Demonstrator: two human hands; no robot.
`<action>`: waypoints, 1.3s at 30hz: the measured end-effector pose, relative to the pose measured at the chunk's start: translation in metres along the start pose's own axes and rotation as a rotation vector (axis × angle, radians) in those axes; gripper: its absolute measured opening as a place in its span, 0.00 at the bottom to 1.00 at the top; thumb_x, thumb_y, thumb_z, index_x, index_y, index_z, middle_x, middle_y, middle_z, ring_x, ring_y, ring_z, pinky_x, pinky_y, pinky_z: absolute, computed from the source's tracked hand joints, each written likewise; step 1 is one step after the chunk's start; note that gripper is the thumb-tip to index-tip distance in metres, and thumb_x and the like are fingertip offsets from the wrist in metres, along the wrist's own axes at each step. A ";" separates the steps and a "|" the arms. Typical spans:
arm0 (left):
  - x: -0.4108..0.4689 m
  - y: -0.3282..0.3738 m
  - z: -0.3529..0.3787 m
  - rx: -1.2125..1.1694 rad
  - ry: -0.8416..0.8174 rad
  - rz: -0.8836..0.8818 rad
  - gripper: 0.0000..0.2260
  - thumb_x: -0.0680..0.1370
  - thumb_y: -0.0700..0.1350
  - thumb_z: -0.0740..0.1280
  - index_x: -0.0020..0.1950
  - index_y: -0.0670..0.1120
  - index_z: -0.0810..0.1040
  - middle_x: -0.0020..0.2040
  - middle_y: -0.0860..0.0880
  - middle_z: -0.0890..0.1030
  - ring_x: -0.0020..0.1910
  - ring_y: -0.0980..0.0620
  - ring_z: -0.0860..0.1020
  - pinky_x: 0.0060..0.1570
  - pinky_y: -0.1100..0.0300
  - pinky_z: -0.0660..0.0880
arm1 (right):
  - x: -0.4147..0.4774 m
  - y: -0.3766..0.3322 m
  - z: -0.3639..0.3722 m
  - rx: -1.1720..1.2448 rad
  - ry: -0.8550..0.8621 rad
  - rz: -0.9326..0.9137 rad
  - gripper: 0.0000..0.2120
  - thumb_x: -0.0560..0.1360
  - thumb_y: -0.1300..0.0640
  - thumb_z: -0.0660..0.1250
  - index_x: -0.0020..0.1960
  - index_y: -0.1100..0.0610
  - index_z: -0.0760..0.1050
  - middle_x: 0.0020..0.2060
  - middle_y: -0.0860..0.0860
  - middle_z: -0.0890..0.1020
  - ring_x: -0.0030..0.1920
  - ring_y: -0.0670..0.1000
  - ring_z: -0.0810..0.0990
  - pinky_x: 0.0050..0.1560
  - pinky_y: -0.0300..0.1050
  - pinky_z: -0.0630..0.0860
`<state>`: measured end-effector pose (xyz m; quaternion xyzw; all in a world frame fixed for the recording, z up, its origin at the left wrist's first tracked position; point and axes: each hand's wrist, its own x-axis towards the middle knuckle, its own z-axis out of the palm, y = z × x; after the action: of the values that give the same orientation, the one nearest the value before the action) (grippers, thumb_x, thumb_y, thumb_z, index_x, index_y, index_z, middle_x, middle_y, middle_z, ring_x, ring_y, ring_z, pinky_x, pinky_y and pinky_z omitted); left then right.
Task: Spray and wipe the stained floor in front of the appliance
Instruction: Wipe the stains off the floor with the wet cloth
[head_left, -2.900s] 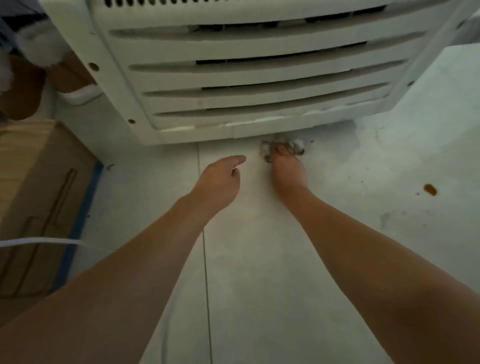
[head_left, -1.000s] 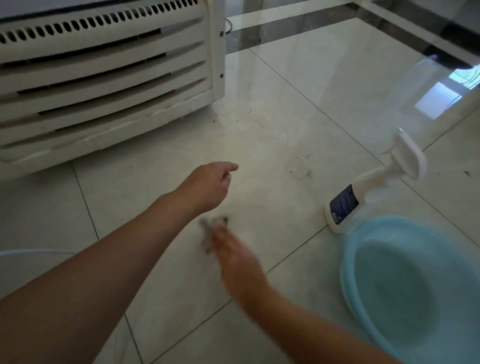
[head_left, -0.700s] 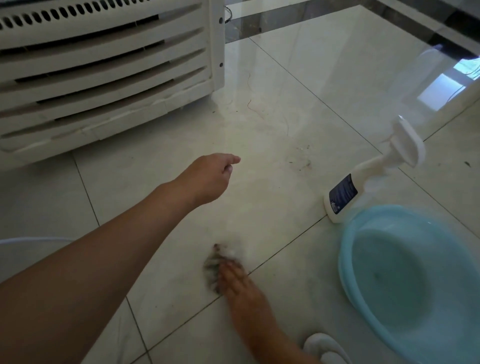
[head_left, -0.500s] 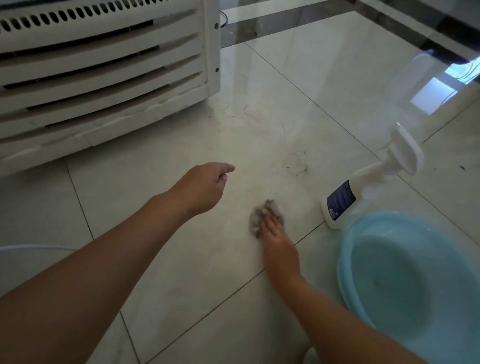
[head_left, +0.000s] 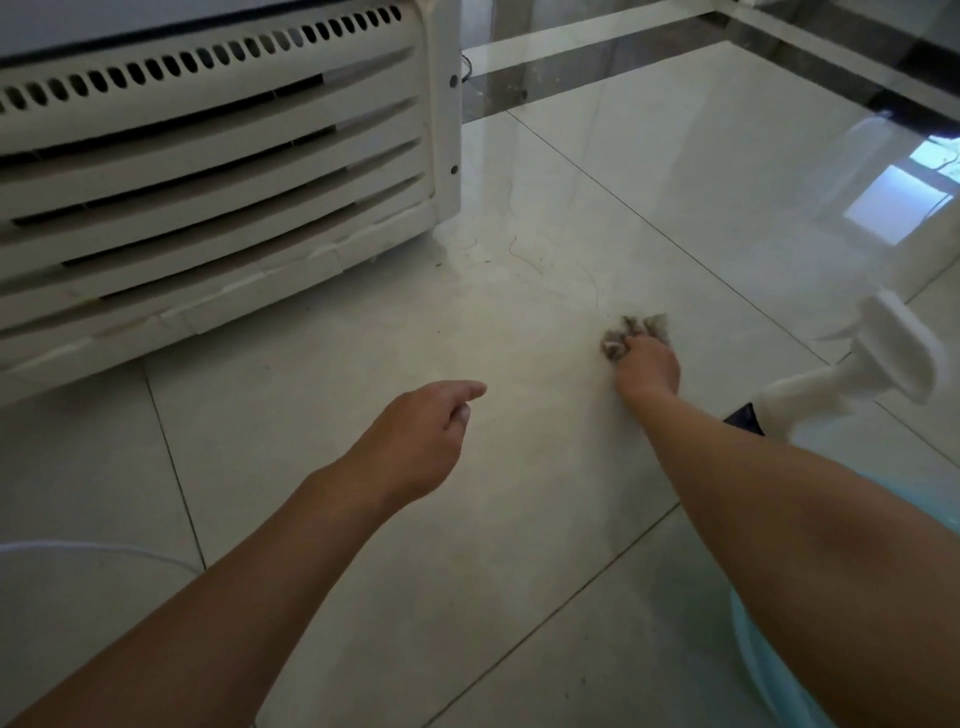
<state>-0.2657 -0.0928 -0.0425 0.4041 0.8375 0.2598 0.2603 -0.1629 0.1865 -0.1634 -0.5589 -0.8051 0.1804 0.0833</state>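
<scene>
The floor tile (head_left: 519, 467) before the louvred appliance (head_left: 234, 182) looks mid-wipe: the right hand (head_left: 647, 366) grips a dirty wad (head_left: 631, 332) against it, the left hand (head_left: 415, 441) hovers loosely curled and empty, and hairs (head_left: 524, 254) near the appliance's corner remain.

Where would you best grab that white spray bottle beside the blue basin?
The spray bottle: wrap fingers round its slim neck under the trigger head, coming from the open floor side, since the basin lies on the near side and the wider head stops slipping.
</scene>
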 end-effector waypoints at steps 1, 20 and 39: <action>-0.001 0.000 -0.001 -0.004 0.009 0.000 0.17 0.82 0.44 0.55 0.70 0.51 0.71 0.70 0.52 0.73 0.69 0.54 0.69 0.62 0.68 0.60 | -0.001 -0.005 0.000 0.042 0.032 0.023 0.16 0.78 0.65 0.56 0.64 0.61 0.74 0.65 0.58 0.75 0.65 0.59 0.73 0.61 0.46 0.70; 0.053 -0.071 -0.048 0.105 0.187 -0.103 0.19 0.82 0.43 0.54 0.72 0.51 0.69 0.73 0.52 0.70 0.71 0.53 0.67 0.71 0.59 0.62 | -0.028 -0.250 0.134 -0.053 -0.290 -0.839 0.20 0.81 0.62 0.53 0.73 0.63 0.63 0.72 0.59 0.67 0.72 0.55 0.66 0.71 0.44 0.60; 0.116 -0.041 -0.017 0.044 0.124 -0.082 0.19 0.82 0.42 0.55 0.72 0.51 0.68 0.72 0.52 0.70 0.71 0.54 0.68 0.66 0.66 0.59 | 0.124 -0.101 0.071 -0.035 0.007 -0.205 0.21 0.80 0.67 0.50 0.73 0.65 0.63 0.74 0.58 0.63 0.74 0.56 0.61 0.71 0.48 0.62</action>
<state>-0.3612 -0.0246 -0.0829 0.3581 0.8734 0.2550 0.2096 -0.3198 0.2563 -0.1982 -0.4758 -0.8607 0.1546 0.0943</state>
